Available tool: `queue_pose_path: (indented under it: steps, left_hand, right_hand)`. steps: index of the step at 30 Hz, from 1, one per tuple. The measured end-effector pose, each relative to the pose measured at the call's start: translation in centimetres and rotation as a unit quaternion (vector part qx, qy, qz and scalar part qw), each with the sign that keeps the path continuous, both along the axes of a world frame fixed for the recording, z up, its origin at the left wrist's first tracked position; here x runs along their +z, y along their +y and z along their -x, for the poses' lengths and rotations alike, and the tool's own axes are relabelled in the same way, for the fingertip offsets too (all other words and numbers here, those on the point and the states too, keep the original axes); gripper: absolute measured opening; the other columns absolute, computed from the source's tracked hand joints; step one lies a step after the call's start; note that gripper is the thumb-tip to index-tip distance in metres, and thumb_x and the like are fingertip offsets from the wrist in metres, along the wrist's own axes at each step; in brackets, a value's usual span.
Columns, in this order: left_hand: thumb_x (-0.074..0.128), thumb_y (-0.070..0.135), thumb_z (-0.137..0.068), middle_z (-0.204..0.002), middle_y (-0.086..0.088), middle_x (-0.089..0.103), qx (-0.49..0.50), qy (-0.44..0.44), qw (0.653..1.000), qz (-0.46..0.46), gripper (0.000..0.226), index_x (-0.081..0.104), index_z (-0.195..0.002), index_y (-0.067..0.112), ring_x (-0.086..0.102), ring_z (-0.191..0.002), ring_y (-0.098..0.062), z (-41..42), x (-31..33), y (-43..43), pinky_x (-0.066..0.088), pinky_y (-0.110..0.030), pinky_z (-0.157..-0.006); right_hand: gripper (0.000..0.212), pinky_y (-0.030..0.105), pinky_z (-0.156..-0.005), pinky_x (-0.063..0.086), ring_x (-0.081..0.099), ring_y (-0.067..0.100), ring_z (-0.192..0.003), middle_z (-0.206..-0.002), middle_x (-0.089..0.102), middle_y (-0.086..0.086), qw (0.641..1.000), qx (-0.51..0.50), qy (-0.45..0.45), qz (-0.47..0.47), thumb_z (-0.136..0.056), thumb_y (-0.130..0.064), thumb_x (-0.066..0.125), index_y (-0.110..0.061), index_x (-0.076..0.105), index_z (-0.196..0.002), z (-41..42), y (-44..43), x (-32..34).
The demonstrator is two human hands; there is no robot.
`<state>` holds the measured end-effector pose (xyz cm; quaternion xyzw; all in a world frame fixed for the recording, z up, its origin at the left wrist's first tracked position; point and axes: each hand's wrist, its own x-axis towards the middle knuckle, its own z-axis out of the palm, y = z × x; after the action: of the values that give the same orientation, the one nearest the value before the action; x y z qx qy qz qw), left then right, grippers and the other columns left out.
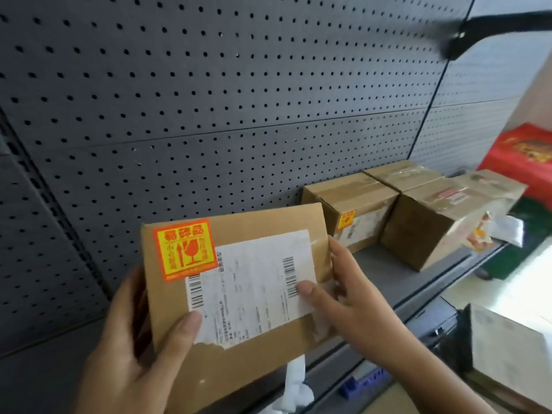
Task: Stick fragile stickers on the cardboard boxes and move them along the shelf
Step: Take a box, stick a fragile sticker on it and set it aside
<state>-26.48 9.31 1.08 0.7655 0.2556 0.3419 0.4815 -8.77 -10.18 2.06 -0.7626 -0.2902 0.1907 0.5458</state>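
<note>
Head view: the left hand [134, 339] grips the box [239, 282] from below-left, thumb pressed on its front face. The right hand [334, 297] grips the right edge, thumb on the white label [257, 288]. The box is held in front of the shelf [388, 273], broad face toward the camera, long axis running left to right and tilted slightly. A fragile sticker [185, 249] sits at the upper left corner, overlapping the label. Open shelf surface lies just behind the box. Further right, three brown boxes [412, 210] stand grouped on the shelf, touching; one carries a sticker. A red carton [519, 150] stands beyond them. A pegboard [209, 100] backs the shelf.
</note>
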Motion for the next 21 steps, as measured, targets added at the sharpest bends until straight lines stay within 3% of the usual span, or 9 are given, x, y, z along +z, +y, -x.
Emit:
queue_pose_path:
  steps: [3,6,9,15,21]
  left_hand:
    - [0.080,0.049,-0.070,-0.126,0.034,0.063,-0.087,-0.047,0.994,0.043,0.089,0.036,-0.147,0.047,0.059,-0.109,0.017,-2.4,-0.2,-2.7,0.047,-0.020,-0.084]
    - [0.078,0.059,-0.068,-0.133,0.040,0.054,-0.156,-0.051,0.986,0.038,0.098,0.026,-0.151,0.050,0.053,-0.117,0.021,-5.5,-0.5,-5.6,0.045,-0.009,-0.087]
    - [0.072,0.066,-0.061,-0.135,0.050,0.045,-0.198,-0.045,0.979,0.018,0.104,0.019,-0.150,0.057,0.045,-0.123,0.024,-8.3,-0.6,-8.0,0.037,-0.014,-0.096]
    - [0.076,0.060,-0.074,-0.140,0.044,0.043,-0.203,-0.053,0.978,-0.013,0.096,0.018,-0.150,0.059,0.044,-0.129,0.019,-13.2,-0.8,-12.7,0.040,-0.015,-0.097]
    - [0.079,0.058,-0.069,-0.144,0.035,0.046,-0.189,-0.041,0.981,0.005,0.102,0.020,-0.152,0.053,0.044,-0.134,0.011,-18.6,-2.2,-18.0,0.045,-0.038,-0.109]
  right_hand:
    - [0.070,0.036,-0.089,0.059,0.065,0.009,-0.114,-0.124,0.066,-0.015,0.999,-0.028,-0.023,-0.010,-0.087,-0.043,0.067,-0.045,0.027,-0.145,-1.4,-4.1,-0.2]
    - [0.074,0.038,-0.086,0.061,0.065,0.014,-0.116,-0.125,0.065,-0.011,0.996,-0.065,-0.064,-0.001,-0.084,-0.047,0.068,-0.040,0.028,-0.147,-3.0,-8.2,-0.6]
    - [0.075,0.039,-0.086,0.061,0.065,0.011,-0.115,-0.122,0.064,-0.016,0.992,-0.095,-0.079,-0.007,-0.084,-0.040,0.069,-0.038,0.029,-0.147,-5.0,-11.7,-1.0]
    - [0.073,0.030,-0.085,0.059,0.062,0.007,-0.120,-0.125,0.063,-0.018,0.989,-0.113,-0.070,-0.062,-0.084,-0.027,0.069,-0.041,0.032,-0.144,-9.9,-17.1,-1.8]
    - [0.078,0.037,-0.088,0.059,0.061,0.011,-0.121,-0.130,0.059,-0.017,0.990,-0.106,-0.069,-0.061,-0.079,-0.037,0.069,-0.044,0.030,-0.147,-16.2,-21.9,-3.0]
